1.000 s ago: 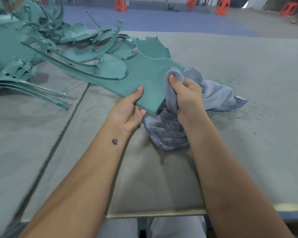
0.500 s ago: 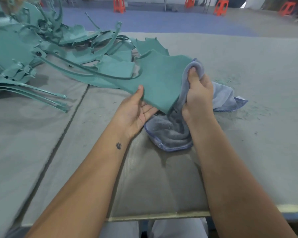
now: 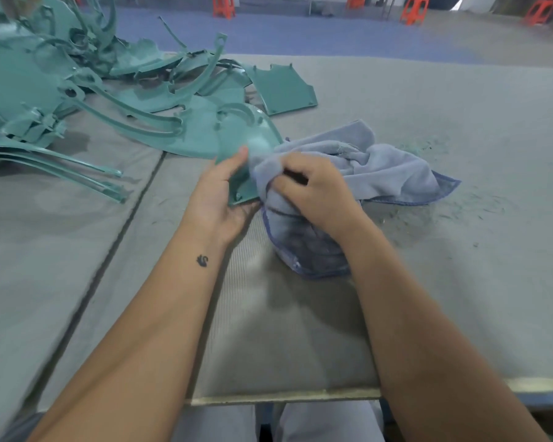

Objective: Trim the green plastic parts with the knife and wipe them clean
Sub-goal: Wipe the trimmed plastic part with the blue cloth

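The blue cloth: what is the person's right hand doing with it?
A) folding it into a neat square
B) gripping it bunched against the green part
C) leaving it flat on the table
B: the right hand grips the bunched blue cloth against the green part, which the left hand holds.

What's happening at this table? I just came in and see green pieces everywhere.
A person is wiping a green plastic part with a crumpled grey-blue cloth. The left hand grips the part's near edge while the right hand bunches the cloth against it. A pile of similar green plastic parts lies at the far left of the grey padded table, and green shavings are scattered beyond the cloth. No knife is in view.
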Tool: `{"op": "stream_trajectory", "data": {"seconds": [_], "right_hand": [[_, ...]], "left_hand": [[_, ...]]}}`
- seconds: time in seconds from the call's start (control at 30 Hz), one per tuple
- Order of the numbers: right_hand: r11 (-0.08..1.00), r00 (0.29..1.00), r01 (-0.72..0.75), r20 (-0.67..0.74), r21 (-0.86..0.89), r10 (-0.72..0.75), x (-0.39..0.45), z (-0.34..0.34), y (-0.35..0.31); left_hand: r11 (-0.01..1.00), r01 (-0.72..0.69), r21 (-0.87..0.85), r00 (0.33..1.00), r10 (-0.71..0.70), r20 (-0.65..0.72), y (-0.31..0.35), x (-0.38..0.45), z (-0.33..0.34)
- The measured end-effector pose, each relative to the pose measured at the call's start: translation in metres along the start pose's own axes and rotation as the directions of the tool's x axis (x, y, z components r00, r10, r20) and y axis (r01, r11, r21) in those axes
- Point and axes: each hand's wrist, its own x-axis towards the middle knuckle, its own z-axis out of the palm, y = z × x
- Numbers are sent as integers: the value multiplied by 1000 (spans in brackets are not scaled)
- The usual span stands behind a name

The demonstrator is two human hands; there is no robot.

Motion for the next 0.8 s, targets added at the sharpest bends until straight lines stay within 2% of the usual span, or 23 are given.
{"op": "stream_trajectory", "data": {"seconds": [0.03, 0.07, 0.1, 0.13, 0.17, 0.2, 0.23, 0.27, 0.4, 0.43, 0.5, 0.57, 0.7, 0.8], "right_hand": [[998, 990, -25, -140, 61, 34, 2, 0, -1], [981, 950, -47, -295, 189, 102, 3, -1, 0], [929, 879, -49, -425, 368, 215, 5, -3, 1], [838, 791, -37, -496, 545, 358, 7, -6, 1], [737, 715, -32, -500, 676, 489, 9, -9, 4], [652, 674, -39, -461, 758, 577, 10, -13, 7], [611, 670, -72, -416, 788, 615, 10, -16, 10], [604, 698, -116, -368, 788, 615, 10, -16, 12], [767, 865, -376, -100, 520, 492, 11, 5, 7], [789, 887, -392, -32, 473, 460, 11, 11, 7], [757, 896, -404, 53, 513, 442, 11, 17, 7], [731, 894, -394, 48, 557, 446, 11, 17, 9], [816, 870, -392, -116, 426, 479, 9, 17, 10], [815, 865, -393, -129, 425, 484, 10, 15, 6]], "left_hand": [[998, -60, 19, 995, 61, -75, 0, 2, 0], [993, -119, 9, 986, 119, -119, 0, 4, -1], [985, -173, -8, 974, 170, -148, 1, 6, -2], [975, -220, -21, 963, 213, -167, 2, 7, -4], [966, -257, -37, 953, 247, -174, 4, 7, -5], [958, -280, -61, 949, 267, -167, 6, 7, -6], [952, -293, -92, 948, 277, -154, 7, 6, -6], [947, -295, -124, 951, 279, -137, 6, 7, -6], [958, -244, -153, 969, 236, -73, -6, 8, 2], [968, -219, -127, 975, 211, -68, -9, 7, 4], [982, -173, -75, 983, 168, -71, -12, 6, 4], [988, -152, -27, 987, 151, -53, -11, 6, 1], [973, -208, 103, 975, 214, -54, -7, 6, -2], [964, -231, 132, 966, 243, -86, -8, 4, 0]]}}
